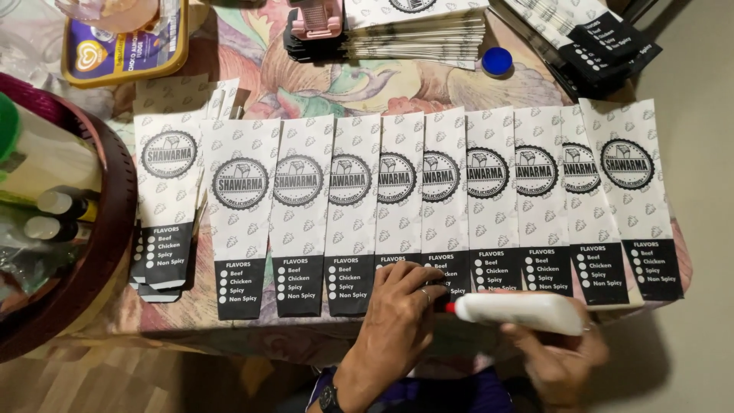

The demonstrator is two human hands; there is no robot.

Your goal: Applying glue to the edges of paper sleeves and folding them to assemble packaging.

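Note:
A row of several flat white paper bags (397, 206) with round black emblems and black bottom bands lies overlapped across the table. My left hand (401, 313) presses fingers down on the black lower end of a bag near the middle. My right hand (562, 356) grips a white glue bottle (524, 312) held sideways, its red tip (450, 307) pointing left, close to my left fingers. A watch sits on my left wrist.
A stack of the same bags (417, 34) with a pink clip (315, 19) lies at the back, more bags (589, 42) at back right, a blue cap (497, 61) between them. At left stand a round brown basket (115, 222) with bottles and a yellow tray (122, 46).

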